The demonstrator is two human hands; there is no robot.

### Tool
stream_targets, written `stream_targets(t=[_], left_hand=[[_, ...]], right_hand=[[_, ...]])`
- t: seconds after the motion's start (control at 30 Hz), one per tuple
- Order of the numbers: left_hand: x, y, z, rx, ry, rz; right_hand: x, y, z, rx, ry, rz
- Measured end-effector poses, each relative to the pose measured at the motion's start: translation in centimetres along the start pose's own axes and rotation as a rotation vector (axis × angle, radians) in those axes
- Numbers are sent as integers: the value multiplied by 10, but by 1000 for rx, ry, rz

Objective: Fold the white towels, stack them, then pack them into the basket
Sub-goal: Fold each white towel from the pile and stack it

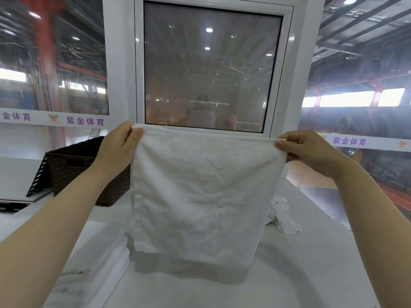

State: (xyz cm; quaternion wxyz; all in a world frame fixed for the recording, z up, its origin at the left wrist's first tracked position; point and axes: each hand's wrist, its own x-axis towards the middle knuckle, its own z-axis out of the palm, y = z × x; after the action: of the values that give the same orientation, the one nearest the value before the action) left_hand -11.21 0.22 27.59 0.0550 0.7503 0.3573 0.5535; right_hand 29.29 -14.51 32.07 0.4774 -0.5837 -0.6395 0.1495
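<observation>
A white towel (200, 192) hangs spread out in front of me, above the white table (311, 263). My left hand (121, 144) pinches its top left corner and my right hand (304, 150) pinches its top right corner. The towel's lower edge hangs just above the tabletop. A stack of folded white towels (97, 270) lies at the near left, partly under my left forearm. A crumpled white towel (282, 215) lies at the right, half hidden behind the held one. The dark brown woven basket (89, 172) stands at the back left.
A black perforated panel (39, 183) leans against the basket's left side. A white-framed window (211, 70) stands right behind the table. The table's right edge runs diagonally beside my right arm.
</observation>
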Motion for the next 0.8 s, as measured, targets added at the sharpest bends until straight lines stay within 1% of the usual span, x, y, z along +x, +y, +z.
stream_targets(t=[0.1, 0.17, 0.23, 0.27, 0.37, 0.43, 0.5, 0.53, 0.7, 0.8], left_hand=[[-1, 5, -1, -48, 33, -35], [0, 7, -3, -159, 7, -85], [1, 10, -4, -252, -24, -131], [2, 10, -3, -257, -39, -143], [6, 3, 2, -197, -123, -207], [5, -1, 6, -221, -193, -275], [3, -4, 8, -185, -234, -291], [2, -5, 10, -172, -241, -288], [3, -7, 14, -311, -298, -316], [5, -7, 16, -331, -254, -332]], right_hand=[[-4, -4, 1, 55, -38, -9], [-8, -8, 1, 147, -69, -1], [-8, -9, 0, 208, -53, 27], [-8, -8, 0, 213, -37, 41], [-3, -1, 2, 156, -13, 68], [-2, 4, 3, 96, -27, 83], [-3, 8, 6, 52, -49, 87], [-4, 9, 8, 42, -55, 87], [-2, 12, 11, 81, -11, 101], [2, 14, 11, 60, -2, 101]])
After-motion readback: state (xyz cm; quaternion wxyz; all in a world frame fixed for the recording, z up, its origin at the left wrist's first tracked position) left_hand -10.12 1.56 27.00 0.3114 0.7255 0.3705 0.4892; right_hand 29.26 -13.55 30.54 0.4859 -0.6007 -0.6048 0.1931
